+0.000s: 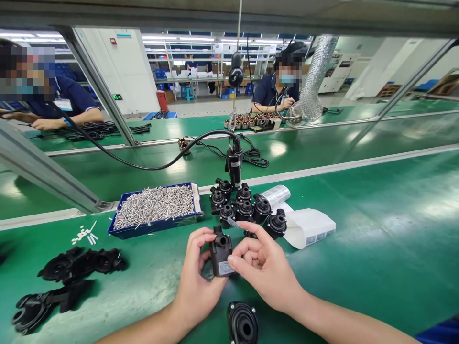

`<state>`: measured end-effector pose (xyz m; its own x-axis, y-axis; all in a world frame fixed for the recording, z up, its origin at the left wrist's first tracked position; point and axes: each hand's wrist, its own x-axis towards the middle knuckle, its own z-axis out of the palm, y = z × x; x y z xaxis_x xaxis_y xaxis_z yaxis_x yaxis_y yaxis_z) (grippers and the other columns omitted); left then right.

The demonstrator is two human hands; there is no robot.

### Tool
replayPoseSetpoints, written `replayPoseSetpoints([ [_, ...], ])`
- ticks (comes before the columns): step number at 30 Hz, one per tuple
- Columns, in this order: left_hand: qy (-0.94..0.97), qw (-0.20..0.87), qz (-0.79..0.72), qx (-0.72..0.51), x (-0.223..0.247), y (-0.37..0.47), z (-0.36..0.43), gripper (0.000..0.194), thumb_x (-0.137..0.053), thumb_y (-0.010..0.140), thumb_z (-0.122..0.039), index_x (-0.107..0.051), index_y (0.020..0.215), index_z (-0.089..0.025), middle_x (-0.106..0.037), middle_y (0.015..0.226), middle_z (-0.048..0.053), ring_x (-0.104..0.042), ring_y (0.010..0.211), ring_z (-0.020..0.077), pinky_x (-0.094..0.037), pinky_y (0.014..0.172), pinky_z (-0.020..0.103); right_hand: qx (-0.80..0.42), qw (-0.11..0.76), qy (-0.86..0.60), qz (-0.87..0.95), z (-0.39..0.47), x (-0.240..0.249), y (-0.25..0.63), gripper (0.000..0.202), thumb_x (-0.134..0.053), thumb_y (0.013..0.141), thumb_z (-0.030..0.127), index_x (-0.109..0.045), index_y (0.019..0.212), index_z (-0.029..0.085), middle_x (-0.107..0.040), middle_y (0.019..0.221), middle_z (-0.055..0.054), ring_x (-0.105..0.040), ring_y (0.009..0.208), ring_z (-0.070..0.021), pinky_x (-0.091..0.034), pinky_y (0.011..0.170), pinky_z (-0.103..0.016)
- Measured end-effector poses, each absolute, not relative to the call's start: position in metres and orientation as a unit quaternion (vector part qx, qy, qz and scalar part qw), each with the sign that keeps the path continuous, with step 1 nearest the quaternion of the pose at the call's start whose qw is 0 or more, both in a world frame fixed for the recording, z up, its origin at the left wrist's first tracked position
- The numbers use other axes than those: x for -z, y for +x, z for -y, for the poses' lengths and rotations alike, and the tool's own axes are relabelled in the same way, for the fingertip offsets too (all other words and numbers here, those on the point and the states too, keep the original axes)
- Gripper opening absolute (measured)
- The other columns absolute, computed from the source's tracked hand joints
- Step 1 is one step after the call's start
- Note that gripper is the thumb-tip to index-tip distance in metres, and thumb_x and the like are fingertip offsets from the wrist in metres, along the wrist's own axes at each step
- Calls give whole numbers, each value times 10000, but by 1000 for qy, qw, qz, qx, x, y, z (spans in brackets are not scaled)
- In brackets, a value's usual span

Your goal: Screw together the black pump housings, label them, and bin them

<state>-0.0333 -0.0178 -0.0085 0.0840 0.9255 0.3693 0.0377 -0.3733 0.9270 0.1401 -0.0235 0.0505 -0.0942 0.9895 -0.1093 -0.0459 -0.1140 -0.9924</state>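
Note:
My left hand [196, 274] is wrapped round a black pump [219, 251], holding it upright above the green bench. On the pump's lower front is a silver-grey printed label [225, 268]. My right hand [267, 265] has its index finger stretched out, with a small pale label [233, 223] at the fingertip. The thumb of that hand touches the pump near the printed label's edge, and the other fingers are curled. Just beyond stands a group of several black pumps [245, 209]. Another black pump [244, 322] lies nearer to me.
A blue tray [154, 230] of metal screws stands left of the pumps. A strip of label backing [304, 227] curls at the right. Black plastic parts [81, 265] lie at the left. A black electric screwdriver [234, 165] hangs beyond the pumps. Two people sit across the line.

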Motion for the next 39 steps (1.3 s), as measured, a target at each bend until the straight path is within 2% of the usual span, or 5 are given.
replayPoseSetpoints([
  [10, 608, 390, -378, -578, 9, -33, 16, 390, -789, 903, -239, -578, 1230, -267, -521, 1328, 112, -640, 1242, 259, -640, 892, 290, -368, 485, -491, 623, 27, -26, 143, 523, -733, 912, 345, -540, 1381, 218, -741, 807, -5, -467, 499, -95, -351, 487, -245],
  [21, 693, 359, -327, -533, 11, -36, 19, 552, -758, 824, -106, -572, 1303, -307, -488, 1461, 144, -579, 1358, 318, -614, 1006, 420, -295, 298, -548, 724, 19, -29, 141, 1019, -791, 783, 319, -303, 1665, 168, -759, 798, -21, -588, 483, -181, -339, 479, -274],
  [26, 609, 570, -301, -463, 6, -47, 13, 826, -818, 901, -411, -301, 1535, -302, -505, 1500, 187, -636, 1295, 313, -553, 1088, 469, -301, 291, -472, 776, 21, -28, 159, 1001, -817, 880, 406, -263, 1696, 241, -806, 1073, -68, -632, 549, -154, -468, 559, -264],
  [34, 683, 569, -238, -391, -12, -60, 10, 751, -818, 766, -783, -652, 1231, -217, -658, 1072, 106, -623, 933, 252, -525, 806, 330, -54, 401, -544, 735, 14, -42, 188, 539, -612, 1026, 352, -531, 1532, 186, -741, 1081, -113, -550, 538, -147, -488, 574, -326],
  [39, 622, 645, -226, -383, -12, -56, 6, 713, -520, 947, -823, -719, 1149, -169, -686, 1010, 143, -631, 900, 268, -524, 776, 366, -188, 436, -569, 672, 3, -40, 191, 533, -708, 941, 378, -594, 1424, 185, -717, 918, -54, -520, 517, -122, -477, 580, -313],
])
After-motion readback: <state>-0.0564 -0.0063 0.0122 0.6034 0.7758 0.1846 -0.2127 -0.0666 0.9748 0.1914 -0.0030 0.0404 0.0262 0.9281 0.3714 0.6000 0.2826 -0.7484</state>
